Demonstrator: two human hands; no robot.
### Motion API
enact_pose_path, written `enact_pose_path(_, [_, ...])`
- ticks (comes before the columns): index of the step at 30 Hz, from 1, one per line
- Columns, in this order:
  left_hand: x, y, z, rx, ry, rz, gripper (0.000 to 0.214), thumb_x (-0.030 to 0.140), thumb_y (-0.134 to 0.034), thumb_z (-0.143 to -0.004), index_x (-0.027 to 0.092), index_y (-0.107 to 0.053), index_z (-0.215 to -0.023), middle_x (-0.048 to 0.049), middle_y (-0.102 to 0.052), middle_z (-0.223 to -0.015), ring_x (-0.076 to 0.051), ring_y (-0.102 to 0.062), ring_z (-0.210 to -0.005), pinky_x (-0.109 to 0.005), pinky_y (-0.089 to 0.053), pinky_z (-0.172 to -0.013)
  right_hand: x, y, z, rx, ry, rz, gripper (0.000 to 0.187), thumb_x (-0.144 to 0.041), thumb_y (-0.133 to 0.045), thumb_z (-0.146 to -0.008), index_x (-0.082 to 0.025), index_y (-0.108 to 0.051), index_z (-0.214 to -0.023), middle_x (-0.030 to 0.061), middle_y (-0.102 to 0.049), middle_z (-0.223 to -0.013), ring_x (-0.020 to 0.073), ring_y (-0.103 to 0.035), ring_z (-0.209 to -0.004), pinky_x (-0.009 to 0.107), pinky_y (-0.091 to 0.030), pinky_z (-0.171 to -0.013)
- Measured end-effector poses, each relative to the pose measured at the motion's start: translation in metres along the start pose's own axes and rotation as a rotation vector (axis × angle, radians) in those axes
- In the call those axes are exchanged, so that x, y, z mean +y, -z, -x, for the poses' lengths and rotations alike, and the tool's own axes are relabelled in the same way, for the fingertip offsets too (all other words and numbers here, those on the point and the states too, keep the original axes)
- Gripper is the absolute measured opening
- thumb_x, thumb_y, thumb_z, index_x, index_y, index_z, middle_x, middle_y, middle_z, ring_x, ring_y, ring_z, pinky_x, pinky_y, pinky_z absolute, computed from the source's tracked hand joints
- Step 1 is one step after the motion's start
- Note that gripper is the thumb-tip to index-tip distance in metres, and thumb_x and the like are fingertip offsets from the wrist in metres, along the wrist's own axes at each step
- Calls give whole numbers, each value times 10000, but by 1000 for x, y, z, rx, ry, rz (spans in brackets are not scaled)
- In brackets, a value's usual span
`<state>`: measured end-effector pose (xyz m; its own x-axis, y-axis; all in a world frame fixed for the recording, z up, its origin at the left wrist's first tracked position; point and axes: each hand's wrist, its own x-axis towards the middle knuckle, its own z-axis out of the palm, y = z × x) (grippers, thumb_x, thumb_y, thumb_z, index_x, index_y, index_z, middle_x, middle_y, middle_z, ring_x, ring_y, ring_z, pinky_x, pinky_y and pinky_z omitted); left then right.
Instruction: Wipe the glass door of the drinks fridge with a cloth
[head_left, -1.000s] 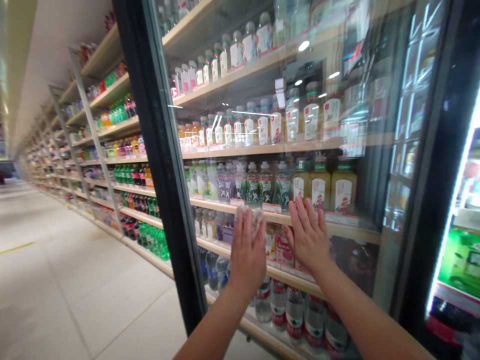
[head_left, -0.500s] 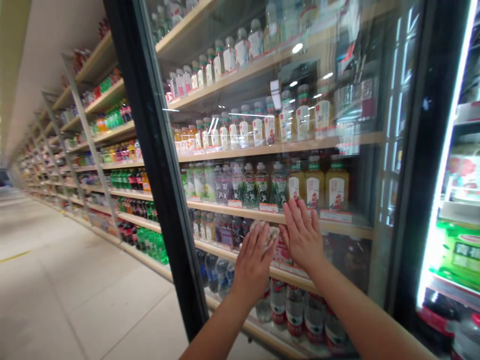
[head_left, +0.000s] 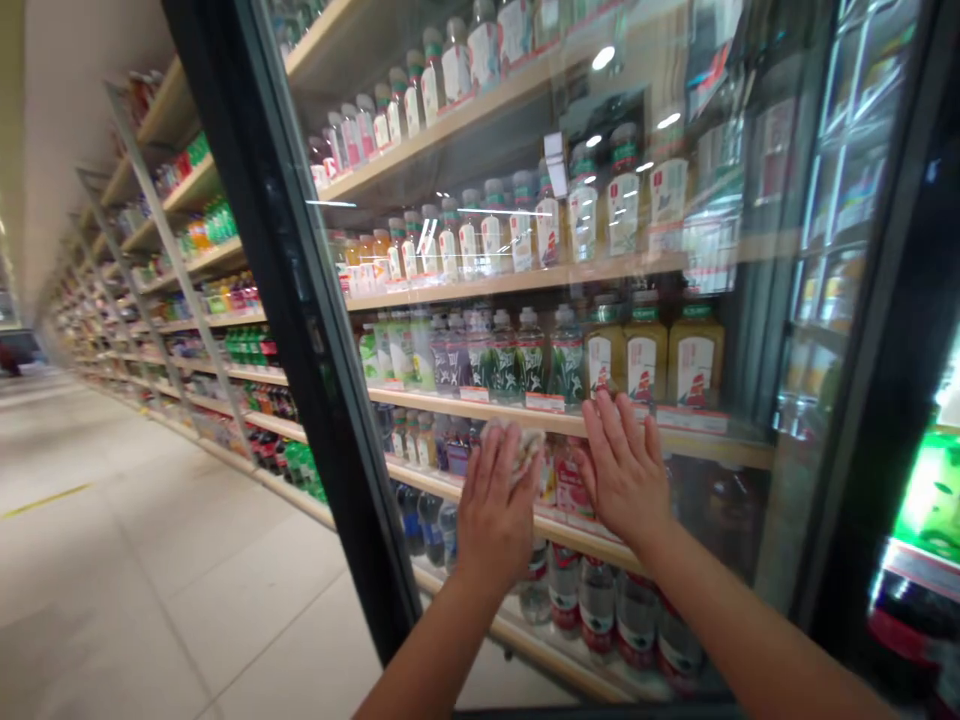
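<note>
A glass door (head_left: 750,540) in a black frame (head_left: 289,300) stands before me. My left hand (head_left: 496,515) presses a crumpled, pale cloth (head_left: 531,448) against the pane, its fingers lying over the cloth and hiding part of it. Just to the right, my right hand (head_left: 628,485) lies flat on the glass, fingers stretched out, holding nothing. The two hands are close together but apart. Through the pane show shelves of bottled drinks, among them dark green bottles (head_left: 529,355) and yellowish juice bottles (head_left: 694,355).
Long shelves of goods (head_left: 202,290) run away along the left, beside a pale tiled floor (head_left: 150,590) with a yellow strip (head_left: 49,500). At the right edge is a lit cooler section with a bright green pack (head_left: 934,485). Ceiling lights reflect in the glass.
The view has shifted slightly, with more of the door's right side showing. My left hand and the cloth sit slightly further left in view, my right hand slightly further right, widening the gap.
</note>
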<state>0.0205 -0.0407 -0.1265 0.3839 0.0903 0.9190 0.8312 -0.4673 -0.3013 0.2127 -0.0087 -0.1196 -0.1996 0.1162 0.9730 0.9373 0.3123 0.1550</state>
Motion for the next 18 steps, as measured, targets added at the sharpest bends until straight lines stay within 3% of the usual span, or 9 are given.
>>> enact_pose_path(3, [-7, -2, -2, 74, 89, -20, 475, 29, -527, -974, 105, -569, -1441, -187, -269, -1681, -357, -227, -1574, -523, -262, -1288, 0, 1, 0, 8, -2, -14, 693, -326, -466, -1073, -151, -164, -1671, 97, -308, -1670, 201, -82, -1619, 421, -31, -1341])
enact_pose_path(6, [2, -11, 10, 43, 22, 64, 474, 12, -496, -977, 130, -569, -1431, -156, -232, -1701, -359, -240, -1569, -540, -296, -1277, 4, 4, 4, 47, 17, -78, 679, -269, -533, -1041, -126, -264, -1648, 127, -387, -1634, 223, -149, -1611, 435, -76, -1342])
enact_pose_path(10, [21, -27, 21, 34, -56, 204, 555, 20, -450, -1009, 144, -421, -1548, -154, -285, -1682, -348, -293, -1551, -554, -312, -1275, 14, 8, 20, 117, 228, -393, 574, -160, -512, -986, -82, -437, -1549, 144, -453, -1601, 273, -357, -1546, 470, -259, -1309])
enact_pose_path(12, [30, -34, 15, 65, -58, 307, 626, 48, -404, -1044, 127, -225, -1638, -159, -287, -1680, -309, -320, -1544, -512, -338, -1275, 17, 9, 28, 122, 359, -483, 436, -176, -504, -995, -103, -574, -1419, 110, -518, -1562, 258, -394, -1527, 448, -275, -1313])
enact_pose_path(14, [37, -40, 4, 82, -73, 411, 630, 129, -341, -1096, 144, -78, -1668, -138, -232, -1702, -242, -323, -1546, -429, -373, -1268, 18, 9, 33, 107, 394, -498, 327, -210, -473, -1036, -150, -668, -1292, 52, -610, -1483, 239, -386, -1531, 418, -236, -1334])
enact_pose_path(18, [39, -38, -10, -8, -101, 477, 611, 323, -319, -1133, 179, -73, -1674, -100, -145, -1724, -185, -322, -1544, -327, -417, -1229, 19, 9, 36, 75, 292, -541, 357, -181, -397, -1087, -222, -709, -1255, -20, -671, -1401, 204, -358, -1544, 362, -215, -1344])
